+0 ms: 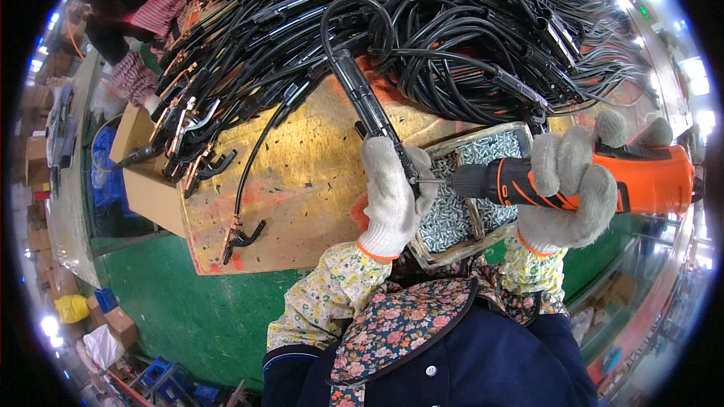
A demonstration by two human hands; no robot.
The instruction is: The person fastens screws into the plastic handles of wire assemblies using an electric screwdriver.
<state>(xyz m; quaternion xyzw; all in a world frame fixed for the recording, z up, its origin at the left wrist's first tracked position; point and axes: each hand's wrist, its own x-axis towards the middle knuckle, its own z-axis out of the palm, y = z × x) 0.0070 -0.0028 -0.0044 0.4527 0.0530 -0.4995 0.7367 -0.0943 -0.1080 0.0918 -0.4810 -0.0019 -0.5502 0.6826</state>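
My left hand [392, 192], in a grey knit glove, grips a black cable handle [362, 98] whose cable loops up into the pile. My right hand [569, 185], also gloved, holds an orange and black power screwdriver [603, 185]. Its bit points left and touches the handle right at my left hand's fingers. Below both hands sits a shallow tray of small silver screws [460, 215].
A big heap of black cables [452, 22] with clamps covers the far part of the worn yellow table [302, 181]. A cardboard box [143, 181] stands at the table's left end. Another person [151, 7] in a checked top works at the far left.
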